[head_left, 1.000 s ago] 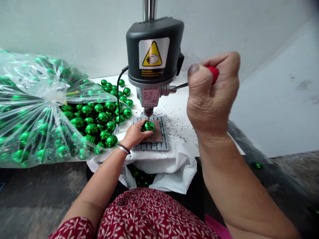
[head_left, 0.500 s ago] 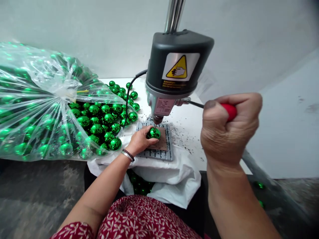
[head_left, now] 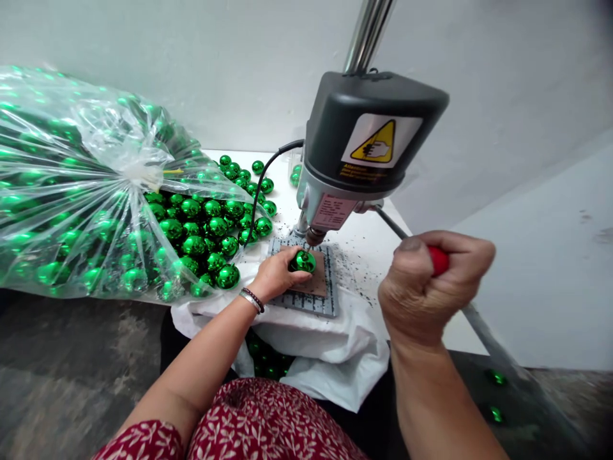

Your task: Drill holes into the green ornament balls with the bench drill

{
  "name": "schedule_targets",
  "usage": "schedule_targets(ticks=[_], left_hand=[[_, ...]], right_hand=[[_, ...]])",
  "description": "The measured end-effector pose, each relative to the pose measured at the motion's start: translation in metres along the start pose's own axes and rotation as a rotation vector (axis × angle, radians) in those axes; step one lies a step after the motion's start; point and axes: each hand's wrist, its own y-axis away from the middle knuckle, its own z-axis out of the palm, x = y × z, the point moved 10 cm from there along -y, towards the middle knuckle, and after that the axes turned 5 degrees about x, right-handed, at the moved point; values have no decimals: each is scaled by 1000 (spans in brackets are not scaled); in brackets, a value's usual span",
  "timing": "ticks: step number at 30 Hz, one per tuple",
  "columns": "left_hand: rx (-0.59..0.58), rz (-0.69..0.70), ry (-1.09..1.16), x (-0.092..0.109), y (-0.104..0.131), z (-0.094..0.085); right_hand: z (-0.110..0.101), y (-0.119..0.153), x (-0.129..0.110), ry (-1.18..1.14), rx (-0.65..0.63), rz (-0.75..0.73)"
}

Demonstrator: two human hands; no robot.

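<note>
Under the chuck of a drill press (head_left: 364, 137), my left hand (head_left: 278, 275) grips a shiny green bauble (head_left: 304, 262) between thumb and fingers. The bauble rests on a brown board (head_left: 316, 286) that lies on the grey slotted base (head_left: 330, 303). The drill bit meets the top of the bauble; how deep it has gone I cannot tell. My right hand (head_left: 433, 281) is wrapped round the red knob (head_left: 438, 260) of the press's feed lever (head_left: 390, 222).
A clear plastic bag (head_left: 143, 176) full of green baubles bulges on the left. Loose baubles (head_left: 257, 167) lie behind it, near a black cable (head_left: 275, 156). Dark shavings are scattered over the white table (head_left: 383, 268). A white sack (head_left: 330, 370) holding baubles hangs at the front edge.
My right hand has pulled the feed lever downward, and the chuck sits closer to the bauble. My left hand keeps its hold. The whole view has shifted slightly.
</note>
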Motion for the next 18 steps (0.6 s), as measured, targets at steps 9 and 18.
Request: schedule_targets(ticks=[9, 18], left_hand=[[7, 8, 1, 2, 0, 0], [68, -9, 59, 6, 7, -10]], right_hand=[[-1, 27, 14, -22, 13, -11], [27, -55, 9, 1, -105, 132]])
